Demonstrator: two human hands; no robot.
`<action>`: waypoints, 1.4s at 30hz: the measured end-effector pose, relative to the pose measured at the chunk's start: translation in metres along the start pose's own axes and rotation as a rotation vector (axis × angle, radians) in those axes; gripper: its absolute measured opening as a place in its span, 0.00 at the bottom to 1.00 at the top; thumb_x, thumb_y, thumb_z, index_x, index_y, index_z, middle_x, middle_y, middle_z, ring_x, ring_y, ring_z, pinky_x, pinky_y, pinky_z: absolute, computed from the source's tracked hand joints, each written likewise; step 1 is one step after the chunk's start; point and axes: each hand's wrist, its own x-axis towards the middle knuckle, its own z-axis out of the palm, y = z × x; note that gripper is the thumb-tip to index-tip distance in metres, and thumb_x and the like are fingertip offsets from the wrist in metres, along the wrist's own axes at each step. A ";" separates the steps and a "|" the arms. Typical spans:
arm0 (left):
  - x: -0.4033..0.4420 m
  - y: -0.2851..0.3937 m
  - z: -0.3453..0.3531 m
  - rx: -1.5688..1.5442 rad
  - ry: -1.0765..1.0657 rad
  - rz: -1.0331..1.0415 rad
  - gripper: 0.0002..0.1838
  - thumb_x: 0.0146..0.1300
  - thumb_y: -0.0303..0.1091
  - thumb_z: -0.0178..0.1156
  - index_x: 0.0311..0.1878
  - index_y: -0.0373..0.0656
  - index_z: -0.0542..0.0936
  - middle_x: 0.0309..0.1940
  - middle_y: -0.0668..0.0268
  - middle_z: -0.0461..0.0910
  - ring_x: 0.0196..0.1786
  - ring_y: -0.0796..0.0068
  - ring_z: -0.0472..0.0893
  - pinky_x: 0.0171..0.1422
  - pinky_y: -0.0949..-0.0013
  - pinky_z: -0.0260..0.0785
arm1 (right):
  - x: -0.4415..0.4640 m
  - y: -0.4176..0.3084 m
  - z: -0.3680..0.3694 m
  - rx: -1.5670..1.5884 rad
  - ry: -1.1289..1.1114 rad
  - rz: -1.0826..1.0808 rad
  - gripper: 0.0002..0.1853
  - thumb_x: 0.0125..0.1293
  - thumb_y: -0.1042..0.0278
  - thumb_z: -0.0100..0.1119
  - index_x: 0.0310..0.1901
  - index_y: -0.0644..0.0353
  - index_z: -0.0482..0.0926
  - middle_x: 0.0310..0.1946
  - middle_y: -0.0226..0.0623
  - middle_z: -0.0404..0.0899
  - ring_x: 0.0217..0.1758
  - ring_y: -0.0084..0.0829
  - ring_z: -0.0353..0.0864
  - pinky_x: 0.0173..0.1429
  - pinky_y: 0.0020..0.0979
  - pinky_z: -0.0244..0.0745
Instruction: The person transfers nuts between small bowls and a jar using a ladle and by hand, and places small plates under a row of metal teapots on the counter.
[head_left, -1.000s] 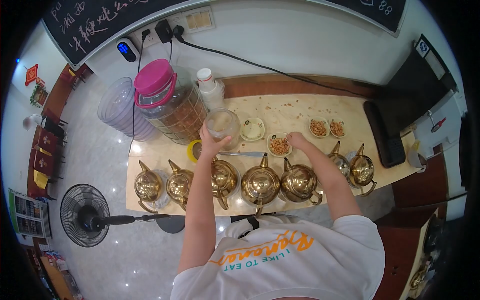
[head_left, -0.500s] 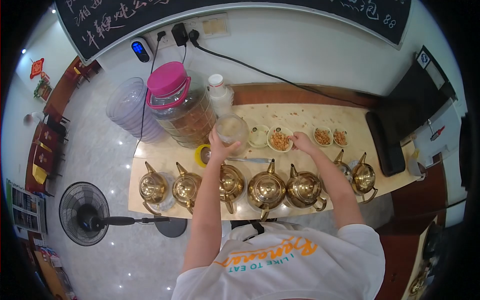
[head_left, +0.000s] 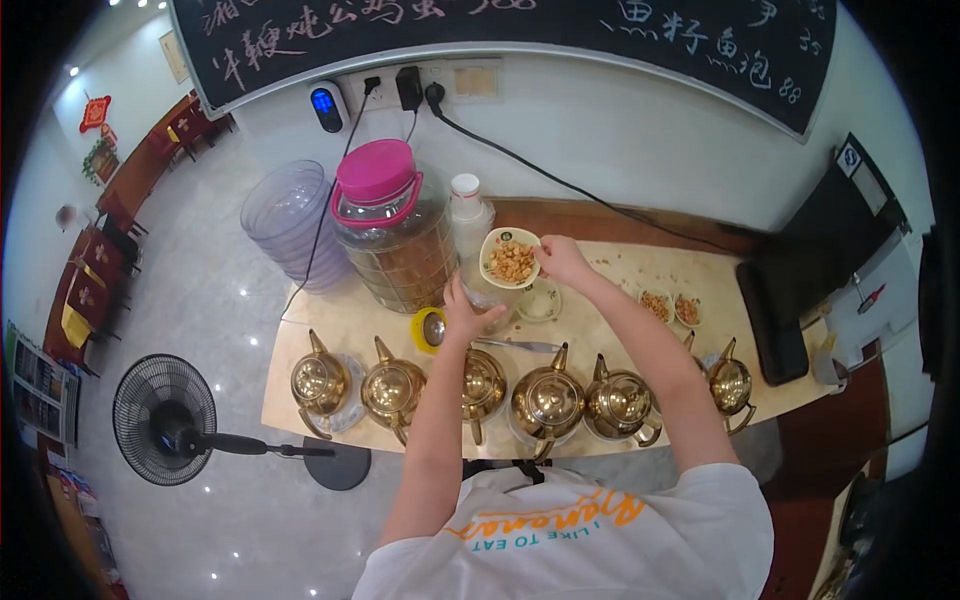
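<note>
My right hand (head_left: pixel 565 262) pinches the rim of a small cream bowl (head_left: pixel 492 240) that holds brown, peanut-like pieces (head_left: pixel 513 264). The bowl is raised over a clear plastic jar (head_left: pixel 488 297) and covers most of its mouth. My left hand (head_left: pixel 468 315) is wrapped around the jar's near left side. Just right of the jar lies a pale small dish (head_left: pixel 541 302) with little in it. A yellow-rimmed lid (head_left: pixel 428 330) rests by my left wrist. Two more bowls of the same pieces (head_left: pixel 656 304) stand beyond my right forearm.
Several gold teapots (head_left: pixel 548 402) line the table's front edge. A big glass jar with a pink lid (head_left: pixel 392 250), stacked clear tubs (head_left: pixel 290 225) and paper cups (head_left: pixel 468 210) stand at the back left. A black cable (head_left: pixel 560 180) droops along the wall. A fan (head_left: pixel 165 420) stands left.
My right hand has lifted the bowl off the table and carried it left over the clear jar. My left hand stays on the jar. The whole view has shifted slightly.
</note>
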 end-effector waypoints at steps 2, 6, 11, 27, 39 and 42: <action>-0.001 0.002 -0.001 -0.016 0.009 0.009 0.62 0.29 0.53 0.74 0.66 0.46 0.47 0.62 0.46 0.49 0.62 0.45 0.59 0.63 0.53 0.57 | 0.009 -0.004 0.010 -0.107 0.013 -0.051 0.13 0.63 0.67 0.48 0.29 0.71 0.74 0.18 0.40 0.76 0.20 0.25 0.78 0.23 0.27 0.72; -0.002 0.003 -0.002 -0.002 0.030 0.021 0.62 0.29 0.55 0.73 0.66 0.46 0.47 0.63 0.47 0.49 0.61 0.45 0.61 0.63 0.54 0.57 | 0.015 -0.015 0.020 -0.424 0.134 -0.182 0.12 0.58 0.67 0.49 0.30 0.68 0.75 0.21 0.49 0.77 0.27 0.43 0.80 0.32 0.38 0.74; -0.003 0.007 -0.006 -0.019 -0.008 -0.016 0.61 0.31 0.53 0.73 0.66 0.48 0.46 0.62 0.47 0.49 0.63 0.47 0.57 0.64 0.53 0.54 | 0.007 -0.049 0.022 -0.565 0.090 -0.092 0.13 0.57 0.63 0.49 0.30 0.65 0.76 0.25 0.50 0.77 0.32 0.47 0.78 0.37 0.43 0.74; -0.002 0.001 0.000 -0.025 0.028 0.009 0.61 0.30 0.55 0.73 0.66 0.52 0.46 0.62 0.50 0.49 0.62 0.47 0.59 0.63 0.52 0.55 | 0.005 -0.065 0.029 -0.851 0.106 -0.355 0.06 0.54 0.70 0.49 0.27 0.64 0.72 0.20 0.45 0.77 0.26 0.42 0.79 0.28 0.37 0.74; -0.004 0.004 0.000 0.018 0.029 -0.011 0.61 0.29 0.53 0.74 0.66 0.49 0.47 0.62 0.49 0.50 0.61 0.47 0.60 0.62 0.52 0.57 | -0.020 -0.057 0.051 -1.224 0.287 -0.983 0.14 0.40 0.66 0.56 0.29 0.65 0.71 0.21 0.36 0.74 0.23 0.28 0.74 0.29 0.27 0.67; -0.003 -0.001 0.002 0.000 0.045 0.013 0.62 0.28 0.53 0.74 0.66 0.48 0.48 0.62 0.49 0.51 0.61 0.46 0.60 0.62 0.53 0.58 | -0.034 -0.066 0.045 -1.246 0.172 -0.996 0.21 0.37 0.63 0.59 0.32 0.68 0.71 0.23 0.36 0.74 0.25 0.28 0.74 0.30 0.27 0.67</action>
